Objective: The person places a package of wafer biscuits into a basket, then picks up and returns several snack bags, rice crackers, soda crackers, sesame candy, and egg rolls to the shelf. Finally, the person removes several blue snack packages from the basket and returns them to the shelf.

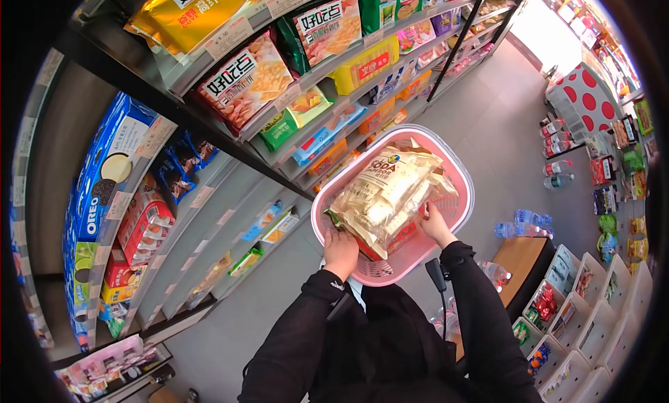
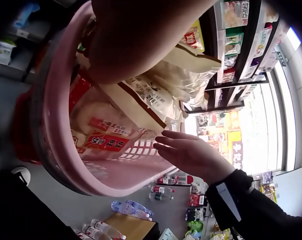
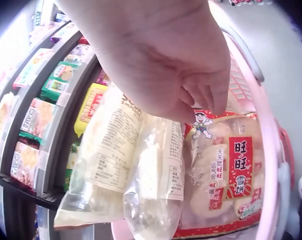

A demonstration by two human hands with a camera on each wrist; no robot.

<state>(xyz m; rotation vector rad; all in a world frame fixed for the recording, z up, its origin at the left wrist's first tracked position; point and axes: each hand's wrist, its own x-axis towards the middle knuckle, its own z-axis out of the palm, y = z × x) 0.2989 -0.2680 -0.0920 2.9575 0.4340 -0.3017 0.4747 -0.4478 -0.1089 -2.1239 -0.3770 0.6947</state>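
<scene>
A pink shopping basket point(image 1: 460, 167) is in front of me. Inside lie clear-and-cream bags of soda crackers point(image 1: 390, 187), on top of a red-trimmed bag of rice crackers point(image 3: 236, 170). My left hand point(image 1: 341, 255) lies at the basket's near left side, fingers extended against the bags; in the left wrist view the hand's near part covers some of the packs. At the right side my right hand point(image 1: 436, 226) reaches inside the rim. Its fingertips are right at the edge of a cracker bag, and the left wrist view shows those fingers point(image 2: 166, 142) fairly straight.
Curved shelves of packaged biscuits point(image 1: 254, 75) rise ahead and to the left, close to the basket. Bottles point(image 1: 523, 229) stand and lie to the right beside a brown-topped box point(image 1: 519, 270). White bins point(image 1: 585, 319) with small packs are at lower right.
</scene>
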